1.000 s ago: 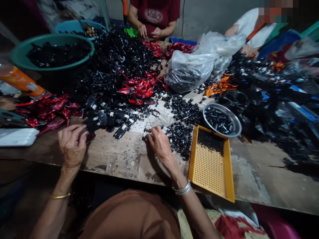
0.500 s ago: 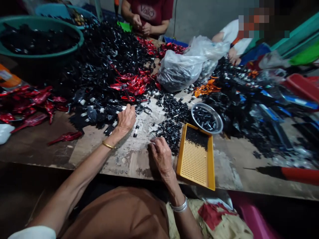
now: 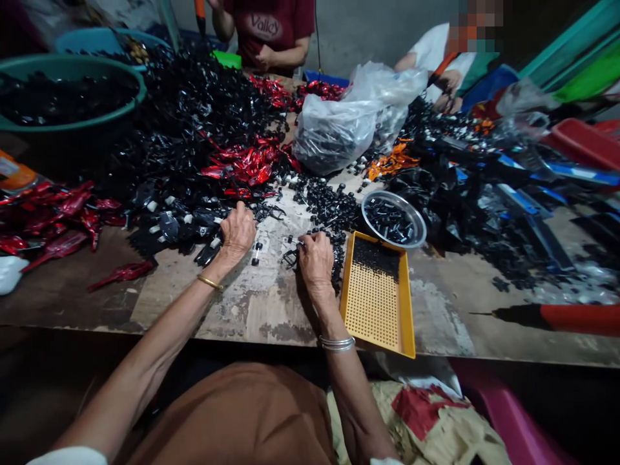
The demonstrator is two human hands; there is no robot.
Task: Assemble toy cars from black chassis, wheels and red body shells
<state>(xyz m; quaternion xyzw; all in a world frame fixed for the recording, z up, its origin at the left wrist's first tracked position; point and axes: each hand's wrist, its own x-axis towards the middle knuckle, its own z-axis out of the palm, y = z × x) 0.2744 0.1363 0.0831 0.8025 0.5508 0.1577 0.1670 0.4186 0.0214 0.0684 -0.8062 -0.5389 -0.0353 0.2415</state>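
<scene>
My left hand [image 3: 237,234] rests at the near edge of a big heap of black plastic parts [image 3: 194,129], with its fingers curled down among black pieces that have white tips [image 3: 170,223]. What it grips, if anything, is hidden. My right hand [image 3: 316,258] lies on a scatter of small black cylindrical pieces [image 3: 329,206]; its fingers are bent over them at the fingertips. A single small black-and-white piece [image 3: 255,253] lies on the worn table [image 3: 252,303] between the two hands. A yellow perforated tray [image 3: 378,297] sits just right of my right hand.
A metal bowl [image 3: 393,219] of small black pieces stands behind the tray. Red foil-like parts [image 3: 247,165] lie in the heap and at the left [image 3: 62,213]. A clear bag [image 3: 339,129], green basin [image 3: 68,90] and red-handled tool [image 3: 566,318] are around. Two other people work across the table.
My left hand moved from the table's left side to the black parts with white tips near the middle. My right hand slid forward onto the small black pieces. The view shifted right.
</scene>
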